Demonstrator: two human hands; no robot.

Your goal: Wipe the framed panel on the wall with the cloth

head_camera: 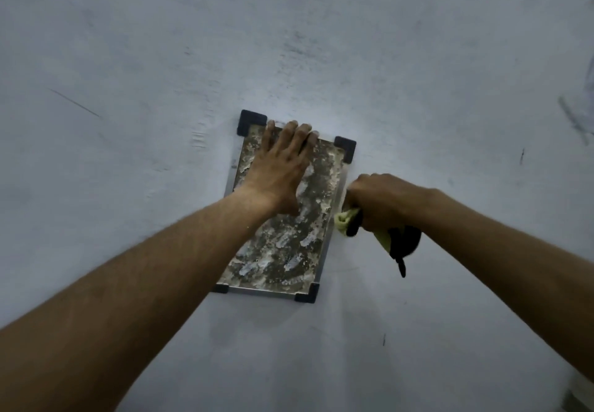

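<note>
Matt, scuffed painted wall, panel with a rough, blotchy, flaking face, thin silvery metal-looking frame, matt black plastic-looking corner caps, soft yellow-green and black cloth, crumpled.

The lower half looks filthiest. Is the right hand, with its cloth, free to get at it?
Probably yes: the right hand holds the cloth at the panel's right edge, and the left hand covers only the upper part.
</note>
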